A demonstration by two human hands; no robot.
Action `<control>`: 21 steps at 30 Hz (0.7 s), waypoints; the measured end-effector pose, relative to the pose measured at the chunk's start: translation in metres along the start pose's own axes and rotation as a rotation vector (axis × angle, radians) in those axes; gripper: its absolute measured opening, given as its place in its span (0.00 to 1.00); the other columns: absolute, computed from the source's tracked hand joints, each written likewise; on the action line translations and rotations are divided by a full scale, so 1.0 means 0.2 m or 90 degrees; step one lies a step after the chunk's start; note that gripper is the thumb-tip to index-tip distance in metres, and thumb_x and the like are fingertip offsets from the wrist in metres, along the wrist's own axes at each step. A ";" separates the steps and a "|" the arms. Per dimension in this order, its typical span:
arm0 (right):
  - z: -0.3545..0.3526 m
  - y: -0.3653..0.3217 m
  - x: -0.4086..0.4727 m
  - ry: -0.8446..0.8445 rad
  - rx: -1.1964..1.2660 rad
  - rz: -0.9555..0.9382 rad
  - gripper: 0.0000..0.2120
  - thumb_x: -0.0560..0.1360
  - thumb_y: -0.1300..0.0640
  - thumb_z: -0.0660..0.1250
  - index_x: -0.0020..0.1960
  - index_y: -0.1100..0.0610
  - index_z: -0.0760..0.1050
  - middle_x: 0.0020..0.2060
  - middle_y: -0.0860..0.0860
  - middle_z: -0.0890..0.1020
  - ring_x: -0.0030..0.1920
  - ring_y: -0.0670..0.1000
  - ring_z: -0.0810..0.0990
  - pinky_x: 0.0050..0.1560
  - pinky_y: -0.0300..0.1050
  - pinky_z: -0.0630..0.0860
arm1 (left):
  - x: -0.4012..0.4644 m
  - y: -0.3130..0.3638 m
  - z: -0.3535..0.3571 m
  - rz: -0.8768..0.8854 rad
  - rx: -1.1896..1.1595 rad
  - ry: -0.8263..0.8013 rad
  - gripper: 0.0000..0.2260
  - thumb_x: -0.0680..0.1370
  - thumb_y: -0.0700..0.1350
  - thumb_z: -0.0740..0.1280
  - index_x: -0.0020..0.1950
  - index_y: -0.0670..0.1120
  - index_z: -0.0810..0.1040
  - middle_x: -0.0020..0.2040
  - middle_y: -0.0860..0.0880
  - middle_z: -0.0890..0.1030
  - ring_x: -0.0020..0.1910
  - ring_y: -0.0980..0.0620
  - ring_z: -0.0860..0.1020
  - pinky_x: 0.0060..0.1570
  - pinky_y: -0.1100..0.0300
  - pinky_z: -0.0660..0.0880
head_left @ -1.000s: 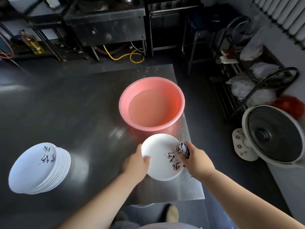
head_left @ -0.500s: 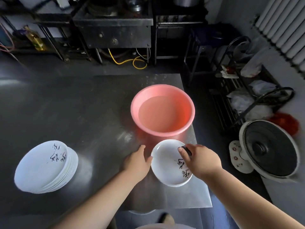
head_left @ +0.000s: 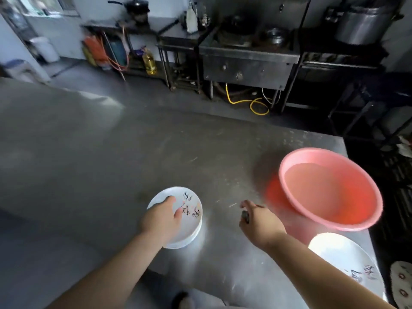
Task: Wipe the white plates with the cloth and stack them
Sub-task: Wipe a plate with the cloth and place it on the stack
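A fresh plate is being taken from the stack of white plates (head_left: 178, 219), which sits on the steel desk (head_left: 89, 152) near its front edge. To do this well, only the top plate should be lifted by its rim, the thumb kept off the face, and the plate brought across to the cloth. The left hand (head_left: 161, 219) lies over the near side of the stack, its fingers (head_left: 169, 200) spread and only lightly bent on the top plate; a firm grip cannot be confirmed. A small dark cloth (head_left: 245, 216) is pinched in the closed right hand (head_left: 259, 224), well apart from the stack. One plate (head_left: 343, 262) lies by the pink basin (head_left: 330, 186).
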State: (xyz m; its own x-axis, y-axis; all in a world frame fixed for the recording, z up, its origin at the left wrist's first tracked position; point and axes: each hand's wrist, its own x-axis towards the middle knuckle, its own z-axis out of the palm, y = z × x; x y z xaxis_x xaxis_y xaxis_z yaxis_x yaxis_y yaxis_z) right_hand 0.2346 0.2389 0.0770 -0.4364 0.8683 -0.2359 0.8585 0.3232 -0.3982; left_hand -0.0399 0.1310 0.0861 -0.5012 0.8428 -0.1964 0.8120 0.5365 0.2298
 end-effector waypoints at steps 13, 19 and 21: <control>0.34 -0.51 0.18 -0.068 0.057 0.100 0.10 0.76 0.50 0.51 0.46 0.49 0.70 0.35 0.46 0.83 0.33 0.51 0.81 0.35 0.46 0.79 | 0.17 -0.47 0.00 0.017 -0.003 -0.014 0.10 0.83 0.54 0.61 0.51 0.49 0.67 0.43 0.49 0.82 0.42 0.42 0.82 0.40 0.53 0.78; 0.35 -0.55 0.16 -0.029 0.048 0.103 0.11 0.81 0.46 0.54 0.49 0.51 0.70 0.37 0.49 0.84 0.39 0.56 0.82 0.39 0.50 0.81 | 0.21 -0.46 0.02 0.015 -0.022 -0.020 0.12 0.82 0.55 0.61 0.49 0.47 0.69 0.44 0.46 0.82 0.42 0.40 0.81 0.38 0.53 0.75; 0.35 -0.56 0.15 -0.023 0.055 0.118 0.10 0.81 0.47 0.56 0.49 0.52 0.70 0.38 0.50 0.84 0.37 0.57 0.82 0.37 0.51 0.81 | 0.22 -0.44 0.02 0.010 -0.023 -0.017 0.12 0.82 0.55 0.61 0.49 0.46 0.69 0.45 0.45 0.82 0.40 0.41 0.77 0.36 0.54 0.71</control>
State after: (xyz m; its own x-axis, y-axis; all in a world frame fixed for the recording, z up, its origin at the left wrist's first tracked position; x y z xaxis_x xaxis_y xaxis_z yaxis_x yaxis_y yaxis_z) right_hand 0.1068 0.2016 0.0518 -0.2830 0.8956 -0.3431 0.8996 0.1238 -0.4188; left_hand -0.1319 0.1204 0.0526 -0.4805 0.8496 -0.2176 0.8080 0.5253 0.2669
